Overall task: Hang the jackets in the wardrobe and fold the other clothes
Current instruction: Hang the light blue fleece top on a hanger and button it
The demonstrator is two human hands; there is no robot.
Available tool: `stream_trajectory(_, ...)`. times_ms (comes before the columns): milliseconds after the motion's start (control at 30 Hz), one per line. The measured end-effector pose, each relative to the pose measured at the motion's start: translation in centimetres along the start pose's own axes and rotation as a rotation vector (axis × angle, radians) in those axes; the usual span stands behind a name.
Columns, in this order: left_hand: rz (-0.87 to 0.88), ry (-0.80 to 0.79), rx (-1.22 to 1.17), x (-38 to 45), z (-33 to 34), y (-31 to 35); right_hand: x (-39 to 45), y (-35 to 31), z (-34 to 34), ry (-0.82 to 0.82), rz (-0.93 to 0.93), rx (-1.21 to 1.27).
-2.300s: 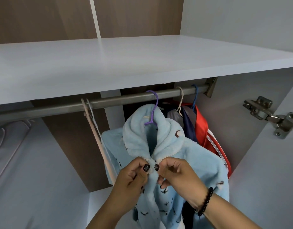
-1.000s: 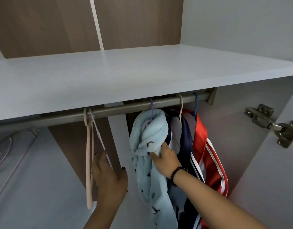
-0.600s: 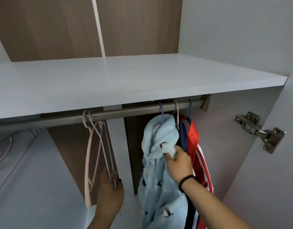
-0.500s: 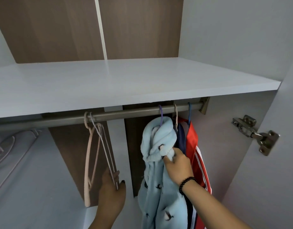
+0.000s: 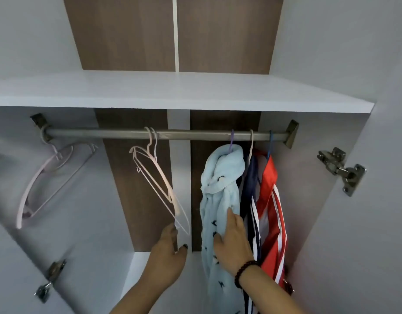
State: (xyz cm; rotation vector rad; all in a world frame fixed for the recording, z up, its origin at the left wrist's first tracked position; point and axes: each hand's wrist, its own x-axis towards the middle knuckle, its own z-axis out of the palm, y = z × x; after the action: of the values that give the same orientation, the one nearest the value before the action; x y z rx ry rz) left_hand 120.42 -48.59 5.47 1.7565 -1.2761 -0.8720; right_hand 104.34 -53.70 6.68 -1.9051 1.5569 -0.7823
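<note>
A light blue fleece jacket hangs from a purple hanger on the wardrobe rod. Right of it hang a navy jacket and a red jacket with white stripes. My right hand lies against the blue jacket's side with its fingers straight. My left hand reaches up, its fingertips touching the lower end of two empty pale hangers, which hang tilted from the rod's middle.
Another empty pink hanger swings at the rod's left end. A white shelf runs above the rod. Door hinges sit on the right and the lower left. Rod space lies between the empty hangers and the blue jacket.
My right hand let go of the blue jacket's collar and slid down its side. My left hand dropped to the empty hangers' lower end, and they tilt out now.
</note>
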Motion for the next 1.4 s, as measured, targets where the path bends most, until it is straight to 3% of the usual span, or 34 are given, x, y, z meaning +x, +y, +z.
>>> stream_trajectory(233,0.063,-0.036,0.185,-3.7,-1.6,0.8,-4.1,0.7,0.0,-0.051,-0.03,-0.028)
stream_trajectory(433,0.124,-0.105,0.286,-7.0,-3.0,1.4,-7.6,0.0,-0.7,0.025,-0.091,-0.046)
stream_trajectory(867,0.322,-0.314,0.452,-18.1,-9.0,-4.0,-24.8,-4.4,3.2,0.179,0.104,0.009)
stream_trajectory(1133,0.377,-0.568,0.484,-29.0,-5.2,-7.0,-41.9,-1.0,2.8,0.202,0.343,-0.056)
stream_trajectory(1400,0.52,-0.798,0.486,-38.9,3.3,-3.9,-54.4,3.1,-2.4,0.32,0.547,-0.106)
